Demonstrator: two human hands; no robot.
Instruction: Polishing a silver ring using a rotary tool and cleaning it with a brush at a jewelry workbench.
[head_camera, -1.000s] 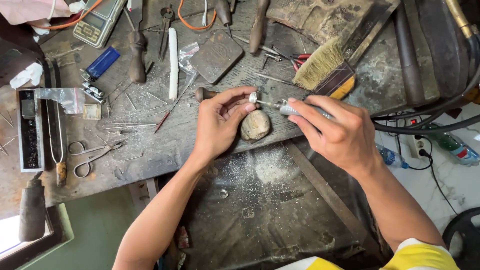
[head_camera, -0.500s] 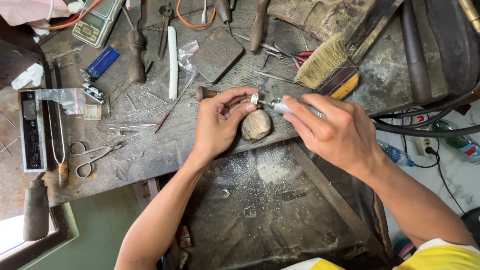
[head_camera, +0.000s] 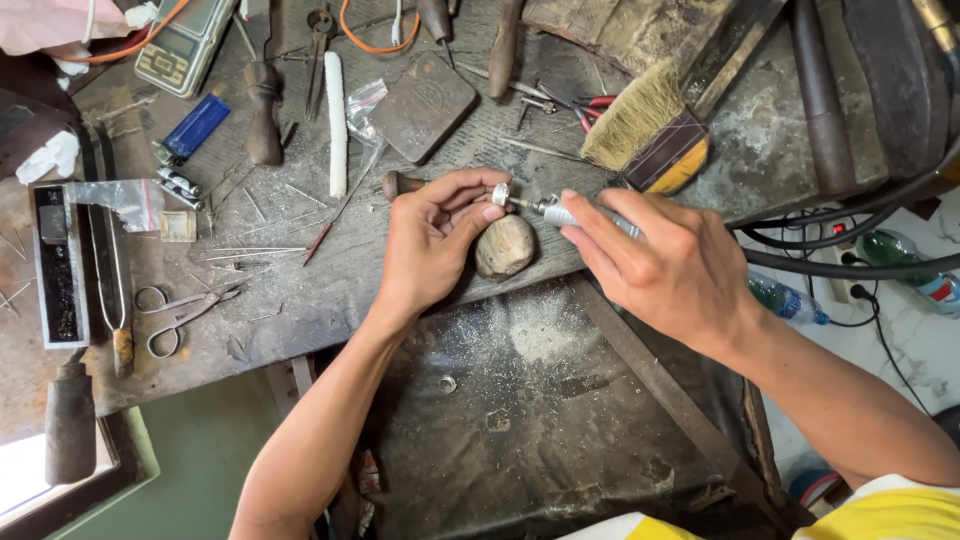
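My left hand (head_camera: 432, 235) pinches a small silver ring (head_camera: 500, 194) between thumb and fingertips, just above a rounded wooden bench peg (head_camera: 505, 246) at the workbench's front edge. My right hand (head_camera: 665, 265) grips a slim metal rotary handpiece (head_camera: 580, 216) like a pen. Its thin bit points left and touches the ring. Most of the handpiece is hidden inside my right fist.
The worn workbench (head_camera: 300, 290) carries a bristle brush (head_camera: 650, 130), scissors (head_camera: 185, 305), a white stick (head_camera: 335, 125), a blue lighter (head_camera: 195, 125), a dark square block (head_camera: 425, 105), a pocket scale (head_camera: 185, 45) and several hand tools. Below lies a dusty catch tray (head_camera: 520, 420). Black cables (head_camera: 850, 240) hang at right.
Both hands stay at the bench peg with the bit against the ring; they shift only slightly to the right in view as the camera moves.
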